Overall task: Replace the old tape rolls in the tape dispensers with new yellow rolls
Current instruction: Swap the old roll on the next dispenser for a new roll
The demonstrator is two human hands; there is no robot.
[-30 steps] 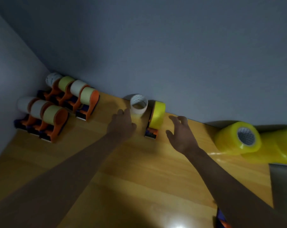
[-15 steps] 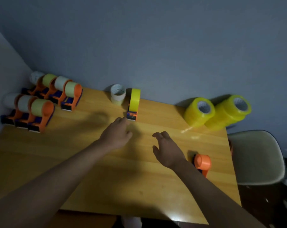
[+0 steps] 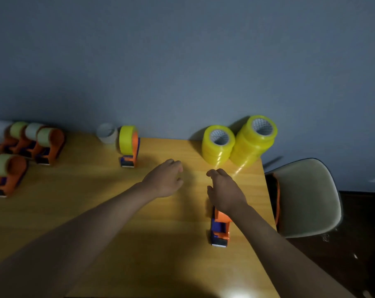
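Observation:
Two stacks of new yellow tape rolls [image 3: 239, 141] stand at the table's back right corner. An orange dispenser with a yellow roll [image 3: 129, 145] stands at the back middle, beside an old whitish roll [image 3: 107, 133]. An empty orange and blue dispenser [image 3: 220, 227] lies near the right edge, partly under my right wrist. My right hand [image 3: 224, 191] hovers just before the yellow stacks, fingers loosely curled, holding nothing. My left hand [image 3: 166, 178] hovers over the table's middle, also empty, fingers apart.
Several orange dispensers with pale old rolls [image 3: 21, 147] sit in rows at the left on the wooden table [image 3: 96, 211]. A cream chair [image 3: 306, 196] stands off the right edge, something orange and black on its seat. A blue wall runs behind.
The view has swung right. Both hands moved right, away from the refilled dispenser, and my right hand now reaches over the empty dispenser toward the yellow stacks.

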